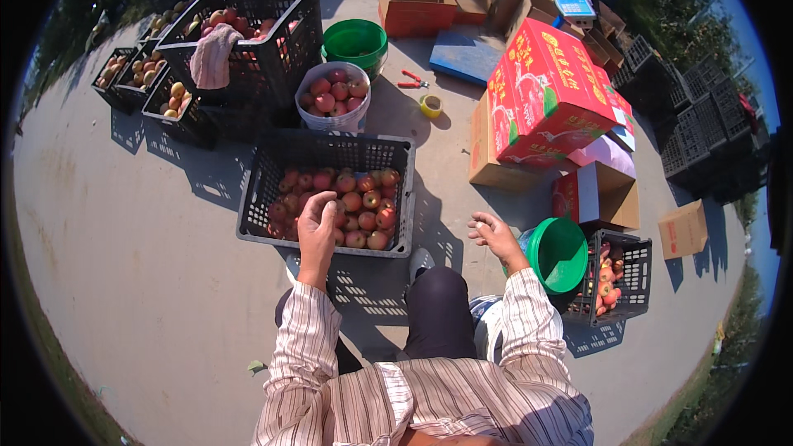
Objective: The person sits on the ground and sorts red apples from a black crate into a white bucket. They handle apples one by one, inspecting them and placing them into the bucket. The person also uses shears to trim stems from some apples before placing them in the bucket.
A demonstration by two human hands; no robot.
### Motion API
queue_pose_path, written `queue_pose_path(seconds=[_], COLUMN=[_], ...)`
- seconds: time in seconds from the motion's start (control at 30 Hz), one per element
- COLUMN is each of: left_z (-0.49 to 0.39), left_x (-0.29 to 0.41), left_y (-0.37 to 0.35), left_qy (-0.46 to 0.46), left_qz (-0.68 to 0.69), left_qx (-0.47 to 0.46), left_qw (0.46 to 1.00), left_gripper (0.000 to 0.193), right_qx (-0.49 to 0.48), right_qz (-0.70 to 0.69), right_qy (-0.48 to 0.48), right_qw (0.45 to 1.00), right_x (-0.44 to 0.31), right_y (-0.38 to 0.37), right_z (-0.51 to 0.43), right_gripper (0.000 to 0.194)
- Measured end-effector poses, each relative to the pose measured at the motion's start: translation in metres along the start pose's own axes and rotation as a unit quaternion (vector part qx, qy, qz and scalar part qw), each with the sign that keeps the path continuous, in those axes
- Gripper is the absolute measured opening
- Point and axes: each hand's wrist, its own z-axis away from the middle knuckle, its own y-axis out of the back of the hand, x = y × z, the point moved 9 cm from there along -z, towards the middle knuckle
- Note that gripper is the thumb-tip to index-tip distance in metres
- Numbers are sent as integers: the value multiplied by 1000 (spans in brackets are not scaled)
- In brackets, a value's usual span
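Observation:
Before me a black plastic crate (406, 198) holds many red apples (352, 201). Over its near part is my left hand (317, 229), raised, fingers slightly curled and apart from the thumb, with nothing seen in it. My right hand (492, 234) is in the air right of the crate, fingers loosely bent and holding nothing. Close beside that hand, a green bucket (560, 254) stands partly behind my forearm. Beyond the crate, a white bucket (365, 116) is filled with apples (334, 94), and a second green bucket (354, 43) stands behind it.
A tall crate (272, 68) with apples and a draped cloth (214, 56) stands at upper left. Red-handled pruning shears (412, 79) and a tape roll (431, 106) lie on the concrete. Red apple cartons (545, 93) are stacked right; another crate of apples (635, 279) stands below them.

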Motion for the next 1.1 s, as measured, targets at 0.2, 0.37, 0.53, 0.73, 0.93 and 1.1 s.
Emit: queue_pose_path(seconds=[0.2, 0.37, 0.53, 0.73, 0.93, 1.1], left_z=[-5, 4, 7, -22, -84, -95], left_x=[16, 21, 2, -77, -140, -176], left_y=[32, 78, 170, 248, 292, 324], left_qy=[1, 12, 17, -5, 31, 79], left_qz=[80, 275, -45, -269, -459, -436], left_qx=[36, 55, 120, 187, 196, 191], left_qw=[996, 960, 992, 945, 866, 876], left_gripper=[21, 24, 23, 25, 40, 39], right_qx=[4, -104, -94, -3, 27, 8], right_qz=[49, 53, 281, 273, 117, 96], right_qy=[96, 168, 191, 159, 36, 19], right_qw=[994, 979, 936, 949, 992, 995], right_x=[-72, -119, -100, -26, 64, 92], right_y=[-41, -107, -132, -118, -121, -128], right_z=[46, 57, 12, -88, -181, -218], right_gripper=[41, 34, 32, 44, 67, 64])
